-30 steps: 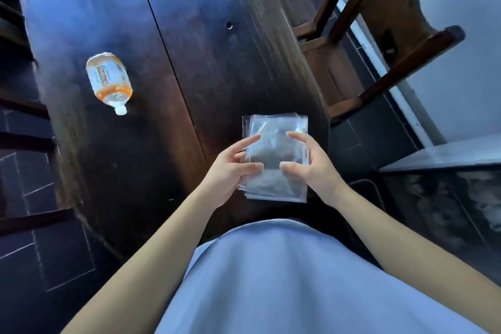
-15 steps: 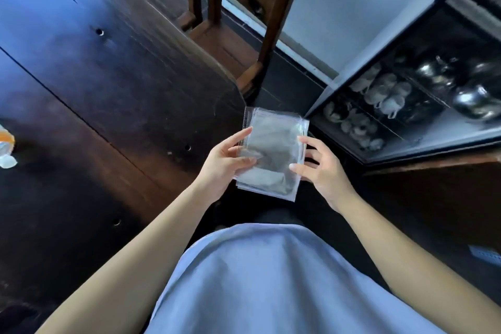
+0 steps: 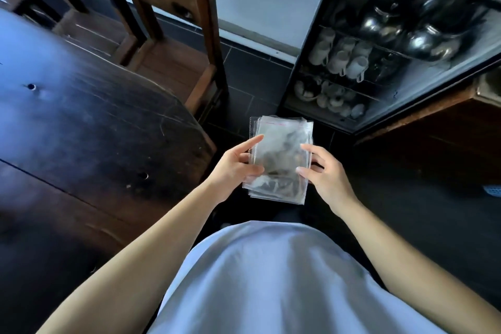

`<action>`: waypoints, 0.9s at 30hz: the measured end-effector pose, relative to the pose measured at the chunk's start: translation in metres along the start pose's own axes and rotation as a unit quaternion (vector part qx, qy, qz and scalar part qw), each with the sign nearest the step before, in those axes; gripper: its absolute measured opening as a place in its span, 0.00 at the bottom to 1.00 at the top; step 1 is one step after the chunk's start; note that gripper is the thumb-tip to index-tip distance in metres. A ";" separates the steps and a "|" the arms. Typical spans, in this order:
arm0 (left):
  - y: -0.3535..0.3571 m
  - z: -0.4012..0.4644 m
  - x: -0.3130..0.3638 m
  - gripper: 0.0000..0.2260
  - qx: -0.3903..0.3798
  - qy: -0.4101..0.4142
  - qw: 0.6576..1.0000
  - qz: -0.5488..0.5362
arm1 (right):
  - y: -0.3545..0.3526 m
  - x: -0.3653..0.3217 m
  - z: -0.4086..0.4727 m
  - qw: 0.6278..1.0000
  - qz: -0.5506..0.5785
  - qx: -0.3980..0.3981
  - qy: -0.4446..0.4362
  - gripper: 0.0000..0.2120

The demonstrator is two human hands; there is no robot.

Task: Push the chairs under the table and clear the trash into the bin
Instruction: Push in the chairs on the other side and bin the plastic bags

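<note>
A stack of clear plastic bags (image 3: 282, 154) is held in front of my body, above the dark floor just right of the table's rounded end. My left hand (image 3: 235, 168) grips its left edge with thumb on top. My right hand (image 3: 325, 173) holds its right edge. The dark wooden table (image 3: 81, 127) fills the left side. Two brown wooden chairs (image 3: 173, 62) stand at its far side, seats partly under the tabletop. No bin is in view.
A glass-fronted cabinet (image 3: 379, 62) with white cups and metal teapots stands at the right against the white wall. A wooden counter edge (image 3: 423, 114) runs beside it. Dark tiled floor (image 3: 423, 225) lies between table and cabinet.
My view has turned to the right, away from the table. The bottle on the table has left the frame, and the cabinet has come into view. Both hands still hold the bags.
</note>
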State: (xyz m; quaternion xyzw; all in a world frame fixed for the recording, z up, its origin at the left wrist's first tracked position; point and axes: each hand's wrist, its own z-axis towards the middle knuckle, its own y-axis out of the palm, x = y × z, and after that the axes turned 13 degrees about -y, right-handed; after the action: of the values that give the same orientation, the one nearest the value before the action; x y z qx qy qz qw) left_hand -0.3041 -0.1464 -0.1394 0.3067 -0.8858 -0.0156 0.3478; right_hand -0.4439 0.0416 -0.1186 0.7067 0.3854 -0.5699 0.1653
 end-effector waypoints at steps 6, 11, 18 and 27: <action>0.051 0.056 0.007 0.33 0.020 -0.050 0.995 0.078 | -0.058 0.038 0.041 0.998 0.011 -0.029 0.054 0.26; 0.065 0.121 -0.005 0.35 0.023 -0.109 0.989 0.100 | -0.079 0.085 0.077 0.993 -0.005 -0.049 0.110 0.29; 0.040 0.240 -0.052 0.35 0.033 -0.175 0.973 0.148 | -0.061 0.198 0.134 0.983 -0.009 -0.033 0.181 0.31; -0.011 0.406 -0.105 0.34 0.060 -0.183 0.944 0.269 | 0.000 0.366 0.228 0.974 0.008 0.018 0.225 0.34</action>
State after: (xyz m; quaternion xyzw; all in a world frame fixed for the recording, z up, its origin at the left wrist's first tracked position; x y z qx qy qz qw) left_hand -0.4922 -0.1725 -0.5137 0.0689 -0.9830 0.0763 0.1522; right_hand -0.5786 0.0183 -0.5274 0.8228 0.3965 -0.4017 0.0660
